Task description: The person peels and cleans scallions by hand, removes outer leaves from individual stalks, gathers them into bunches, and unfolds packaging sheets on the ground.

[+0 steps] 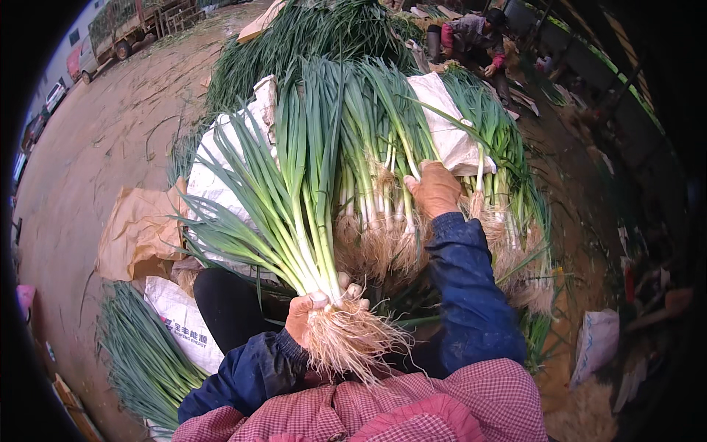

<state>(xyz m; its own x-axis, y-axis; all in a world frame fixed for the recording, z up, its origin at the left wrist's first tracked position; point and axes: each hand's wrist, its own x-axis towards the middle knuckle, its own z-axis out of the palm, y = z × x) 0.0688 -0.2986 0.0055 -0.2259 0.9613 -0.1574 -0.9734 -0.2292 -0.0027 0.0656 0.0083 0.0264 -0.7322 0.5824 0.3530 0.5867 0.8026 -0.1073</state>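
A bunch of green onions [313,243] with white stems and long, pale roots is gripped near its root ends by my left hand [304,318], low in the middle of the view; its leaves fan upward and left. My right hand [434,188] is closed on a stalk [411,158] at the right side of a heaped pile of similar onions [368,147], whose roots hang toward me. The fingertips of the right hand are partly hidden. White woven sacks [449,121] lie among the stalks.
Crumpled brown paper [136,232] and another green bundle [140,353] lie at the left, beside dirt ground [81,184]. A truck [107,37] stands at the far upper left. Another person [479,51] crouches at the upper right. A pale sack [593,346] lies at the lower right.
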